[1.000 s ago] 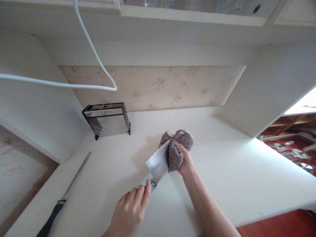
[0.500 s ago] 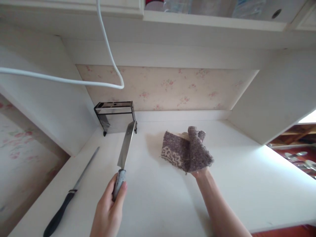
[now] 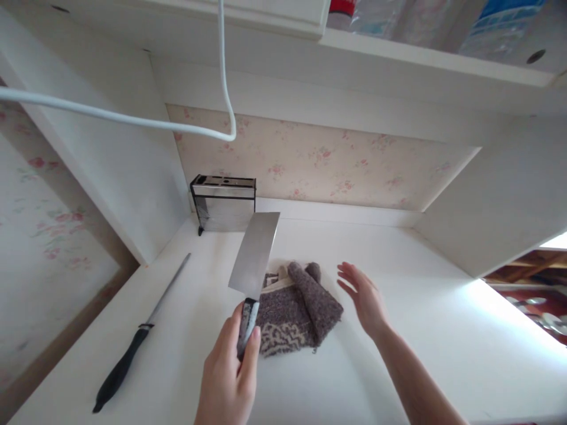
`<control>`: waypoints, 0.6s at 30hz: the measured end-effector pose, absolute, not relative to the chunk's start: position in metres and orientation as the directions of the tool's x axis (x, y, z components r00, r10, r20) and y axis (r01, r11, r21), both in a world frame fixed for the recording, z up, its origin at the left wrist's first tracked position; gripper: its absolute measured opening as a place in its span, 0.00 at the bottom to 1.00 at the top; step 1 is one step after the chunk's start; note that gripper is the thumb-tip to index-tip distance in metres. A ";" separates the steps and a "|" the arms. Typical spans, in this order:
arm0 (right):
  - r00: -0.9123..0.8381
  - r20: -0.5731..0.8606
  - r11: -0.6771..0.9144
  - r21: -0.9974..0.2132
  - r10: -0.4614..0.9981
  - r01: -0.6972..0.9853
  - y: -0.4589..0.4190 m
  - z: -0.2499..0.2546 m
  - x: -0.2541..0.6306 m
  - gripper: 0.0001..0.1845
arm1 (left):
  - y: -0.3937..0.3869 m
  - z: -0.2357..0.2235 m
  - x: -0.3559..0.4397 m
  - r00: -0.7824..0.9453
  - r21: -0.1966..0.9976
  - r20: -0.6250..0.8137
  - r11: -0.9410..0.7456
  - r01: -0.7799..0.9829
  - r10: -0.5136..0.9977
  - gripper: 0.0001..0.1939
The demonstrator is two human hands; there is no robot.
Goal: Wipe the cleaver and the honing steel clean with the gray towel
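Over there on the bench point(image 3: 465, 330) a cloth point(image 3: 287, 321), left hand point(image 3: 228, 378) with cleaver point(image 3: 254, 254) by its left edge, right hand point(image 3: 365, 301) just off its right, sharpening rod point(image 3: 121, 372) farther left, knife block point(image 3: 224, 213) behind near the wall point(image 3: 301, 159), cord point(image 3: 222, 53) overhead

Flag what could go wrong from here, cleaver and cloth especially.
1. The left hand holds the cleaver with its blade bare; the open right hand could get cut if it came across.
2. The bunched cloth lies loose on the counter close by the blade in view, so its folds might snag the edge.
3. The blade tip overlaps the slotted stand in view; a forward move might knock it, though depth is unclear.
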State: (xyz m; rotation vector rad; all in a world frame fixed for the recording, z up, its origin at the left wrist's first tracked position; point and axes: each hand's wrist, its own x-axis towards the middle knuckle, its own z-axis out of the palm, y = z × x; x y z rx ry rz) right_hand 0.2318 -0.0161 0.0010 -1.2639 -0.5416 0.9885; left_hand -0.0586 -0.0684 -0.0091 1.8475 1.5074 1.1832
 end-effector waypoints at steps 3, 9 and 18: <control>0.500 -0.046 0.072 -0.974 0.865 -0.215 -0.038 0.014 0.225 0.15 | -0.066 -0.009 -0.044 0.067 0.713 0.434 -0.388 0.584 0.898 0.23; 0.002 -0.225 -0.215 -0.936 0.974 -0.278 -0.087 0.027 0.130 0.22 | -0.073 -0.021 0.006 0.273 0.488 0.535 -0.556 0.673 0.799 0.30; 0.277 -0.209 -0.149 -0.964 0.938 -0.220 -0.084 0.023 0.154 0.22 | -0.082 -0.021 0.056 0.489 0.406 0.548 -0.727 0.554 0.678 0.38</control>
